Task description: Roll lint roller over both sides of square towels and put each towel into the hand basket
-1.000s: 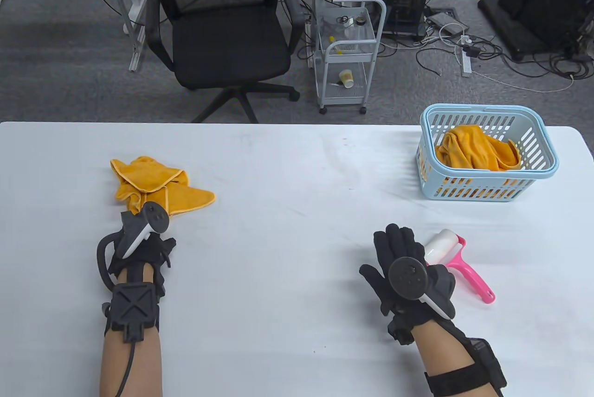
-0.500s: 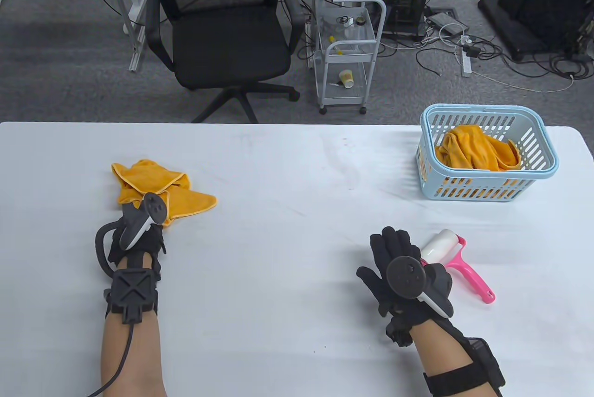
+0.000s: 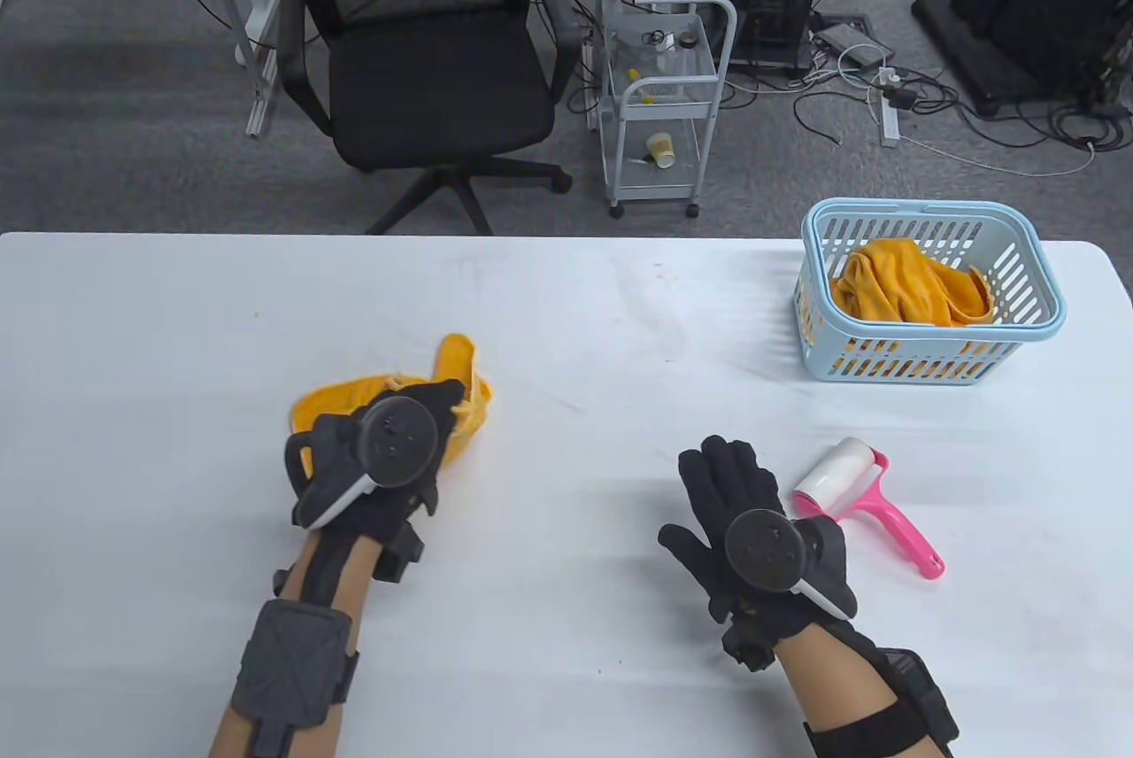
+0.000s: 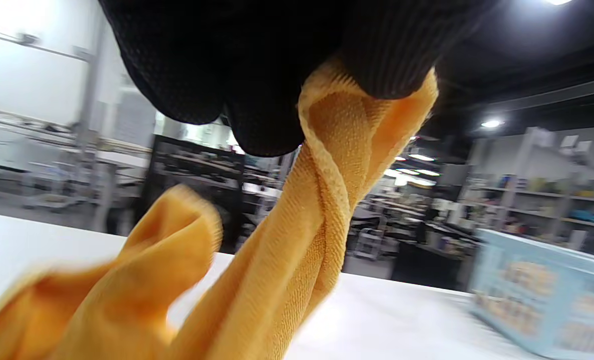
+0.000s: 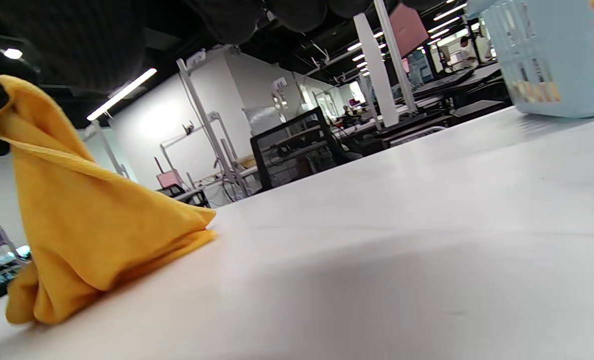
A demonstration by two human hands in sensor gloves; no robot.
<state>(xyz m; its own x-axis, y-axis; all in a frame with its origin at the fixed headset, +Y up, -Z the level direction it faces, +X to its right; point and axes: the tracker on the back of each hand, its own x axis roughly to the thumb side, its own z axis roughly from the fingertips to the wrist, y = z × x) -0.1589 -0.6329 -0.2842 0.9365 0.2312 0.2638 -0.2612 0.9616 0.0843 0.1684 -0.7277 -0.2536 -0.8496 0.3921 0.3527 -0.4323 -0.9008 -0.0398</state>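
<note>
My left hand (image 3: 425,413) pinches a crumpled yellow towel (image 3: 465,368) and holds it partly lifted near the table's middle. In the left wrist view the fingertips (image 4: 392,75) clamp a twisted fold of the towel (image 4: 307,240). The right wrist view shows the towel (image 5: 81,225) hanging from that hand down onto the table. My right hand (image 3: 726,475) hovers with straight fingers and holds nothing. Just to its right lies the pink lint roller (image 3: 863,497). A light blue hand basket (image 3: 929,359) at the back right holds another yellow towel (image 3: 903,280).
The white table (image 3: 566,315) spreads under both hands. Beyond its far edge stand a black office chair (image 3: 425,76) and a small white trolley (image 3: 664,103). Cables lie on the floor at the back right.
My left hand has taken hold of the yellow towel and dragged it right, from the table's left part toward the middle. My right hand has drifted slightly left, away from the roller.
</note>
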